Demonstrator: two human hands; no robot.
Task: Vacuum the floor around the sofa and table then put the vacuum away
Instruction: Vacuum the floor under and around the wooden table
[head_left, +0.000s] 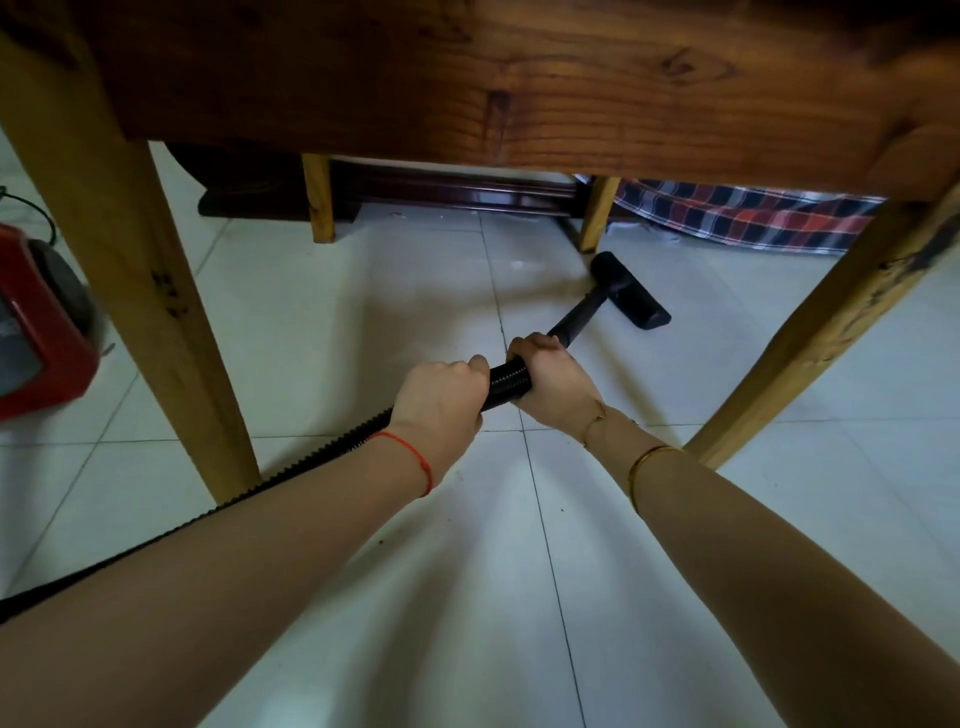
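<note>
Both my hands hold the black ribbed vacuum hose (509, 383) under the wooden table (467, 88). My left hand (441, 402) grips the hose behind my right hand (550, 376), which grips it where it meets the black wand (576, 318). The wand slants down to the black floor nozzle (631, 291), which lies on the white tiled floor (363, 322) near the table's far right leg (597, 215). The red vacuum body (36, 332) sits at the left edge, behind the near left table leg (140, 291). The hose trails back to the lower left.
The near right table leg (826, 332) slants beside my right arm. A far left leg (318, 200) stands in front of a dark wooden sofa base (457, 195). A checked red and blue cloth (743, 218) hangs at the back right. Small dark specks dot the tiles.
</note>
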